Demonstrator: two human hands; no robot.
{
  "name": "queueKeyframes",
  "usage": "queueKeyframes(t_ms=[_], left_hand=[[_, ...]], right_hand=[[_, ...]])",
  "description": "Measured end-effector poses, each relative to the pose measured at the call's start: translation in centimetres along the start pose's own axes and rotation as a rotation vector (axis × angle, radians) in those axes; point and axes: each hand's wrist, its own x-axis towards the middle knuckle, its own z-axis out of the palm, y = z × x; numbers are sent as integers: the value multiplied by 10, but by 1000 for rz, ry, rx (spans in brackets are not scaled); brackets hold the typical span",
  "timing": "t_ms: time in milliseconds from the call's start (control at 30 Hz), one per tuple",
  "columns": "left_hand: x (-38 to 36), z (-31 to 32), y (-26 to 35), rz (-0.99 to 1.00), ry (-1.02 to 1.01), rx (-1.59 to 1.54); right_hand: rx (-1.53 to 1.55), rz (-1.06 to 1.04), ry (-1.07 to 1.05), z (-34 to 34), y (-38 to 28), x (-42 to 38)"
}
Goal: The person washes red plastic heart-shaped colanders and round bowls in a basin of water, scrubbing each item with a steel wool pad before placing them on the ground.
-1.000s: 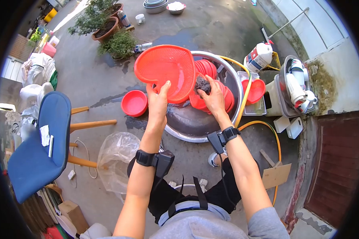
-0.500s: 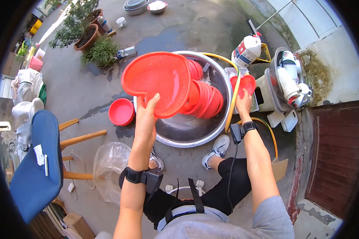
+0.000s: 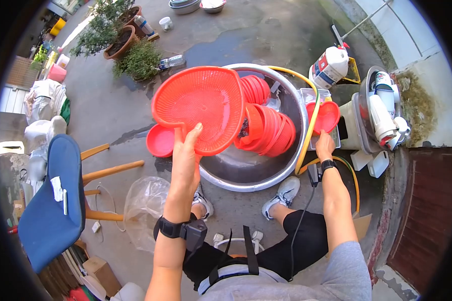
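My left hand grips the near edge of a large red plastic basket, with the thumb on its inner side at a notch in the rim. The basket is tilted, its inside facing me, over the left part of a wide metal tub. Several more red baskets lie stacked on their sides in the tub. At the right, my right hand is closed at the near edge of a small red bowl-like piece, over a clear plastic box. Its fingers are partly hidden.
A yellow hose runs over the tub's right side. Another red bowl sits on the ground at left. A blue chair and a clear plastic bag are nearer left. A white jug stands beyond the box.
The whole view has shifted, with the surroundings now further right. The large basket has moved slightly left relative to the tub. My right hand now shows below the small red piece, less over its inside.
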Motion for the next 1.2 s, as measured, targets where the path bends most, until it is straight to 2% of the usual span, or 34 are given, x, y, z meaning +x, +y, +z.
queueKeyframes(t_ms=[67,133,167,200,267,300,367,500,633,700,733,833,867,900,933,967,1000,1067,1200], left_hand=[[-3,5,1,12,-56,0],[-6,9,2,8,-96,14],[-6,9,1,7,-101,11],[-6,8,-2,16,-120,17],[-4,6,-7,27,-141,18],[-4,5,-10,34,-161,39],[-2,3,-14,42,-183,59],[-1,2,-15,65,-238,92],[0,0,-16,70,-246,72],[1,-1,-16,59,-245,66],[3,-2,-18,69,-224,63],[2,0,-12,93,-194,78],[1,1,-9,106,-184,100],[2,-1,-10,110,-183,97],[6,-4,-14,216,-177,106],[8,-7,-16,322,-169,114],[8,-9,-13,327,-164,111],[8,-15,-6,585,-89,323],[8,-26,6,675,-10,433]], right_hand=[[-88,-35,78,-8,9,-1],[-214,-126,266,-13,17,-3],[-265,-241,430,-13,25,-4],[-268,-238,433,-16,28,-6],[-334,-411,448,-22,33,-8],[-337,-410,450,-26,32,-9],[-311,-361,188,-34,30,-12],[-245,-354,212,-58,33,-15],[-206,-311,298,-127,13,-39],[17,-374,415,-165,-2,-59],[15,-378,420,-187,-14,-72],[692,-385,396,-222,-47,-96],[691,-390,399,-224,-54,-99],[846,-420,372,-225,-61,-102],[1002,-450,342,-228,-73,-107],[1195,-424,224,-233,-84,-119],[1351,-391,113,-238,-96,-135],[1521,-354,52,-235,-116,-156],[1642,-279,-18,-212,-131,-176]])
